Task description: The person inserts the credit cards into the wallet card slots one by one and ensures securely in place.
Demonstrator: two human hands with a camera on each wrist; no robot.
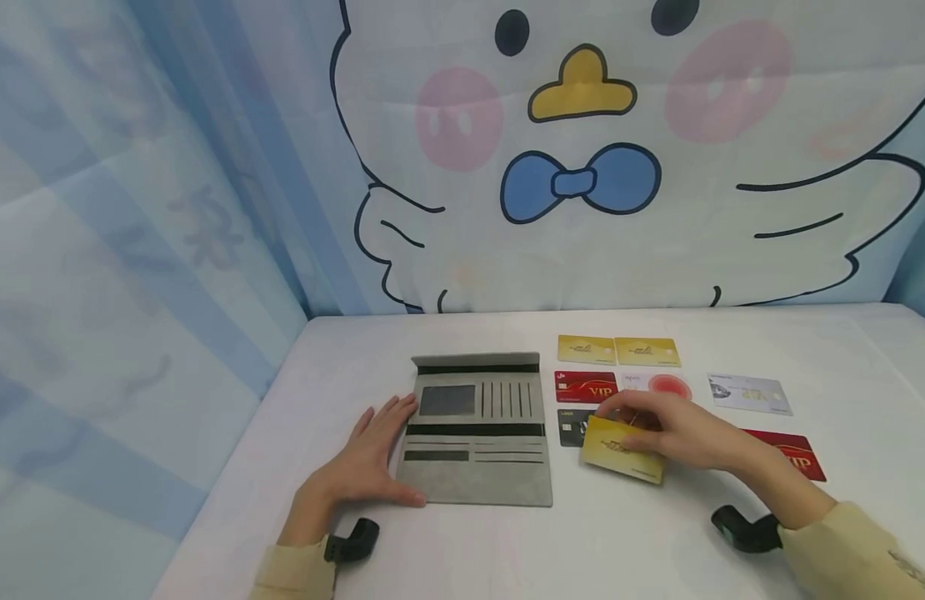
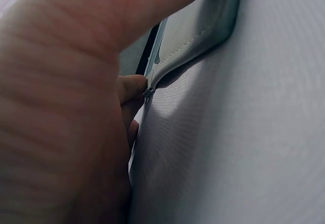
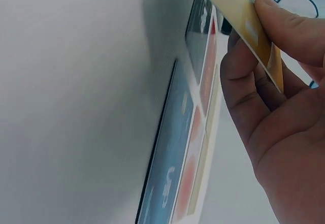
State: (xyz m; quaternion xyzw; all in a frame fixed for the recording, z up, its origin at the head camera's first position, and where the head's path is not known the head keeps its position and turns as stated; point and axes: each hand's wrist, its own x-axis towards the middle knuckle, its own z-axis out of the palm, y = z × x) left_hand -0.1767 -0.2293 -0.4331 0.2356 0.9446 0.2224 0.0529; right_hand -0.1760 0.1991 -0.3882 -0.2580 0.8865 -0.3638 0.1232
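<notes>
A flat grey wallet [image 1: 485, 487] lies opened out on the table, with slots and a dark window in its inner face. My left hand [image 1: 365, 467] rests along its left side, fingers extended and thumb at the lower left corner. The left wrist view shows the wallet's stitched edge [image 2: 188, 43] beside the thumb. My right hand [image 1: 683, 429] pinches a gold card [image 1: 620, 454] between thumb and fingers, tilted above the table. Behind it lies a dark card [image 1: 571, 425], partly covered. A blue card [image 3: 170, 148] lies below the hand in the right wrist view.
Two gold cards [image 1: 586, 350] lie at the back, with a red VIP card [image 1: 582, 386] and a white card with a red circle [image 1: 635, 382] in front. Farther right are a silver card [image 1: 747, 393] and another red card [image 1: 803, 456], partly behind the right forearm. A printed curtain [image 1: 582, 267] hangs behind.
</notes>
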